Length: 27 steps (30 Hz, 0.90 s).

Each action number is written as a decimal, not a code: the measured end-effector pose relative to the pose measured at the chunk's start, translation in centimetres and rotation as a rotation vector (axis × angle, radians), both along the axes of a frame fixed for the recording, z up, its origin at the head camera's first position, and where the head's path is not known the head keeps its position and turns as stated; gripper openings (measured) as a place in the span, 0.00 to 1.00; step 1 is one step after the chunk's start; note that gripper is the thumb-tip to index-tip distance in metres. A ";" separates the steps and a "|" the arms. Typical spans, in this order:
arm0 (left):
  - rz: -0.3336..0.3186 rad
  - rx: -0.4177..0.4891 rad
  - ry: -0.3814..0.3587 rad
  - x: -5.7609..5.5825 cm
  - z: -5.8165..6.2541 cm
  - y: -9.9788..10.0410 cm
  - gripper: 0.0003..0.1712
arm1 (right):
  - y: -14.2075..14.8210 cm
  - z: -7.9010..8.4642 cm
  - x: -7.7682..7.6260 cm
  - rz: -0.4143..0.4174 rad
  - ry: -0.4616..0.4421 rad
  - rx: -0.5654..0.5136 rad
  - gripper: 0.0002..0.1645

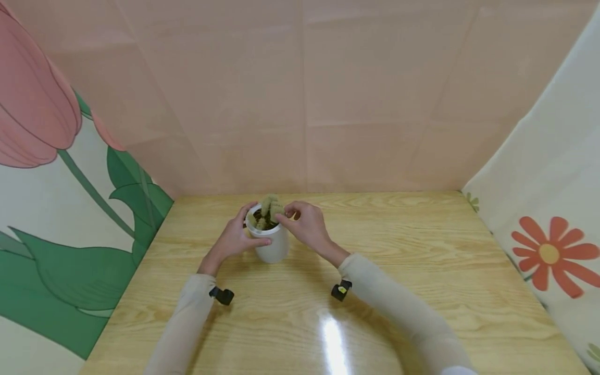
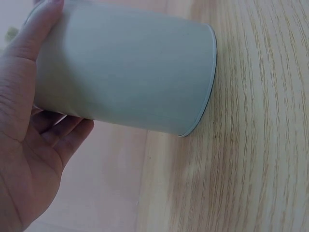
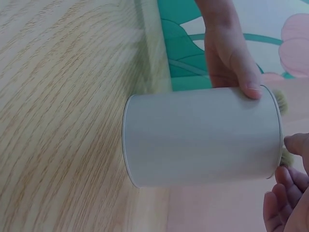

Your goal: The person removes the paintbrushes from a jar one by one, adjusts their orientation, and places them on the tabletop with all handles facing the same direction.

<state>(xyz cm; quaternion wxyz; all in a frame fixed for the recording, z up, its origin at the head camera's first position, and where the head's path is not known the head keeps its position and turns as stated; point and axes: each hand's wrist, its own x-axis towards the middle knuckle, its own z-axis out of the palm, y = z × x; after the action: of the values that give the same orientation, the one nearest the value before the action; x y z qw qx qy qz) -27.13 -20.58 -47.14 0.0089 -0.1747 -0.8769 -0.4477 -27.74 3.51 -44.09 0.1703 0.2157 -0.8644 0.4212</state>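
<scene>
A white cylindrical pot (image 1: 274, 249) stands on the wooden table, tilted slightly in the head view. Fuzzy green cactus pads (image 1: 268, 204) rise from the dark filling inside its rim. My left hand (image 1: 232, 237) grips the pot from the left, thumb across the near side and fingers around the back. At the rim's right side, my right hand (image 1: 308, 225) pinches one cactus pad between thumb and forefinger. In the right wrist view, that pad (image 3: 287, 158) shows just past the rim, between thumb and fingers. The left wrist view shows the pot's smooth wall (image 2: 135, 67) and base edge.
The wooden table (image 1: 422, 245) reaches back to a pink sheet (image 1: 304, 104). A tulip-printed cloth (image 1: 70, 234) hangs on the left, and a white cloth with a red flower (image 1: 548, 252) hangs on the right. Each wrist wears a small black camera (image 1: 222, 296).
</scene>
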 end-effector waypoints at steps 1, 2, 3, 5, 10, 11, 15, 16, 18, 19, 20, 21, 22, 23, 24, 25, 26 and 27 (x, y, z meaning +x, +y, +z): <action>0.000 0.002 -0.002 0.0 0.0 0.0 0.67 | -0.1 0.0 0.0 0.002 0.007 -0.004 0.15; 0.000 0.002 -0.005 0.0 0.0 0.0 0.67 | -0.1 0.1 0.0 0.005 0.013 -0.005 0.14; 0.000 0.001 -0.006 0.0 0.0 0.0 0.67 | -0.1 0.1 0.0 0.009 0.018 -0.005 0.13; -0.004 0.001 -0.010 0.0 0.0 0.0 0.68 | -0.2 0.2 0.1 0.021 0.028 -0.004 0.11; -0.004 0.005 -0.017 0.0 0.0 -0.1 0.67 | -0.4 0.2 0.2 0.038 0.053 0.009 0.07; -0.003 0.007 -0.019 0.0 0.0 -0.1 0.67 | -0.4 0.2 0.3 0.041 0.062 0.011 0.07; -0.006 0.001 -0.010 0.0 0.0 -0.1 0.66 | -0.6 0.4 0.5 0.067 0.116 0.000 0.06; -0.007 -0.001 -0.007 0.0 0.0 -0.1 0.66 | -0.6 0.5 0.6 0.076 0.130 -0.003 0.06; -0.010 -0.006 0.001 0.0 0.0 -0.1 0.66 | -0.7 0.7 0.7 0.093 0.155 -0.009 0.06; -0.012 -0.007 0.002 0.0 0.0 -0.1 0.66 | -0.7 0.7 0.7 0.100 0.161 -0.011 0.06; -0.014 -0.006 0.004 -0.1 0.0 -0.1 0.66 | -0.7 0.8 0.8 0.104 0.165 -0.013 0.06; -0.017 -0.006 0.004 -0.1 0.0 -0.1 0.66 | -0.8 0.9 0.8 0.108 0.165 -0.016 0.06; -0.019 -0.006 0.004 -0.1 0.0 -0.1 0.66 | -0.8 0.9 0.8 0.113 0.163 -0.021 0.06; -0.020 -0.006 0.006 -0.1 0.0 -0.1 0.66 | -0.8 1.0 0.8 0.118 0.159 -0.028 0.06; -0.023 -0.003 0.006 -0.1 0.0 -0.1 0.66 | -0.8 1.0 0.8 0.125 0.152 -0.037 0.06; -0.023 -0.003 0.005 0.0 0.0 -0.1 0.66 | -0.8 1.1 0.8 0.130 0.144 -0.043 0.06; -0.024 -0.002 0.005 -0.1 0.0 -0.1 0.66 | -0.8 1.2 0.8 0.138 0.136 -0.050 0.06; -0.022 -0.003 0.005 -0.1 -0.1 -0.1 0.66 | -0.7 1.2 0.8 0.144 0.127 -0.056 0.06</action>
<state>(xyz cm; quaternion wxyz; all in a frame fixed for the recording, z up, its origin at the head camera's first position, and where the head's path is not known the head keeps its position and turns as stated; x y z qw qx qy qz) -27.19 -20.67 -47.20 0.0060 -0.1855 -0.8756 -0.4460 -26.90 2.76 -42.87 0.2001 0.2989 -0.8220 0.4416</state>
